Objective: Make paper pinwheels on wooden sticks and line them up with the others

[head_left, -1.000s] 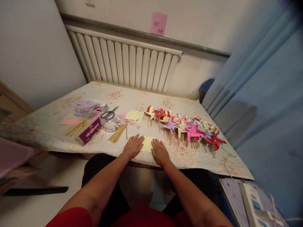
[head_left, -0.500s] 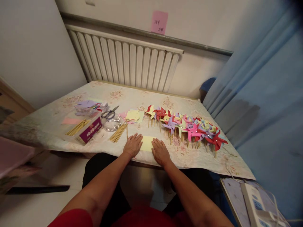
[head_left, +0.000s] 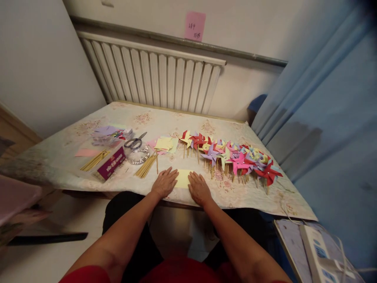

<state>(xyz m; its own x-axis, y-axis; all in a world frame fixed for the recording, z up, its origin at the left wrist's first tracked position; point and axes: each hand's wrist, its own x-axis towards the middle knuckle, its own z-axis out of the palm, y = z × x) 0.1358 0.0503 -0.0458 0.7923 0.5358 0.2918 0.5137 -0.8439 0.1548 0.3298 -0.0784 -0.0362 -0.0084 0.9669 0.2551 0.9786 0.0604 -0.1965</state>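
A pale yellow square of paper (head_left: 183,179) lies flat near the front edge of the table. My left hand (head_left: 165,183) rests on its left side, palm down with the fingers stretched out. On the paper's right side lies my right hand (head_left: 200,188), also flat with extended fingers. Both hands touch the paper without gripping it. Left of my left hand are loose wooden sticks (head_left: 146,166), with one single stick (head_left: 157,162) closest to it. Behind the hands sits a stack of coloured paper squares (head_left: 165,144).
Many paper pinwheels (head_left: 240,162) on sticks fill the right side. Scissors (head_left: 135,141), a round dish of small shiny pieces (head_left: 139,156), a purple-fronted box (head_left: 111,164) and a clear container (head_left: 108,137) stand left. A power strip (head_left: 319,251) lies beyond the table's right front corner.
The view has shifted very slightly. Both hands stay flat on the yellow paper, and nothing on the table has visibly moved.
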